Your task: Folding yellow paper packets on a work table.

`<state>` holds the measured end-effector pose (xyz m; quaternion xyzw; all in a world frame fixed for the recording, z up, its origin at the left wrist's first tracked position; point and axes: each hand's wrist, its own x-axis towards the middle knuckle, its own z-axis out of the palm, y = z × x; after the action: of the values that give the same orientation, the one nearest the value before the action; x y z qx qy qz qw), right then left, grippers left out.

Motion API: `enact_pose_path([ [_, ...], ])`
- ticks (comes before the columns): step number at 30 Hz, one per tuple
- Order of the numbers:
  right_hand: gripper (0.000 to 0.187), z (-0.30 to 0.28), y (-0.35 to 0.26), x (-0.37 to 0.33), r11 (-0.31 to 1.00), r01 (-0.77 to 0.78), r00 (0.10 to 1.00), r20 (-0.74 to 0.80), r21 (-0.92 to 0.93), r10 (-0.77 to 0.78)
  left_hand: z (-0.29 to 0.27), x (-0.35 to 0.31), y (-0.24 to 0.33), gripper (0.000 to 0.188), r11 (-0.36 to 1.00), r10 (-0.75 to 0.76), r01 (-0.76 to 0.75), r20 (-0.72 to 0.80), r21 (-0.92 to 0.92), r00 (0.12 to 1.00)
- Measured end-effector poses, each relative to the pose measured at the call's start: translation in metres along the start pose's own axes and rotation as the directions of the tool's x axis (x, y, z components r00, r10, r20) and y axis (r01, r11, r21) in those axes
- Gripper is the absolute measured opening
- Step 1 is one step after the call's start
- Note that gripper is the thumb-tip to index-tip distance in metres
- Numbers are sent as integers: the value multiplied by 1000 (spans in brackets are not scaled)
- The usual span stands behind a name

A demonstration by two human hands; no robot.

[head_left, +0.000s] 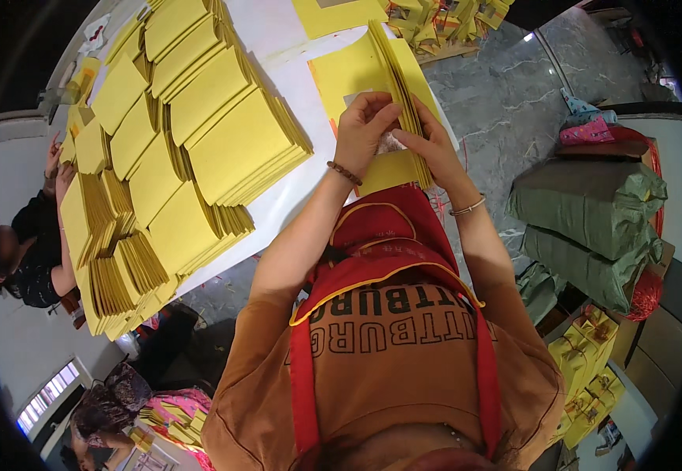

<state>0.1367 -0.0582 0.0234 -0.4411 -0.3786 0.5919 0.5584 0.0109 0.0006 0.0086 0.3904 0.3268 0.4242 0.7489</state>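
Observation:
A thick bundle of yellow paper sheets (398, 67) stands on edge at the table's near right, leaning slightly. My right hand (435, 149) wraps round its right side, thumb across the front and fingers behind. On the bundle's left side my left hand (366, 133) is closed, fingers curled and thumb at the sheets' edges; its fingertips are partly hidden. Beneath my hands lies a flat yellow sheet (337, 74) with orange print along its edge. A pale, whitish patch (389, 144) shows between my wrists.
Many stacks of yellow paper (231, 149) cover the left of the white table (278, 63). Another person (23, 259) has hands at the far left stacks; a second person (109, 408) bends at lower left. Green wrapped bales (584, 204) stand at right, on the grey floor (482, 102).

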Motion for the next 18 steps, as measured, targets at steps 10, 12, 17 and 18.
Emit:
enact_pose_path([
  [10,68,-2,4,0,999,-16,999,-29,-46,15,0,-6,-6,28,993,118,-118,-18,7,993],
  [12,67,-3,3,0,998,-26,999,-29,-60,24,-2,-6,-6,31,994,107,-107,1,33,994],
  [17,65,-2,2,-2,998,-62,998,-13,20,62,-3,-6,-11,38,980,188,-189,9,58,982],
  [18,65,-3,3,-1,998,-63,998,-11,18,63,-2,-6,-13,40,971,234,-233,-13,46,972],
])
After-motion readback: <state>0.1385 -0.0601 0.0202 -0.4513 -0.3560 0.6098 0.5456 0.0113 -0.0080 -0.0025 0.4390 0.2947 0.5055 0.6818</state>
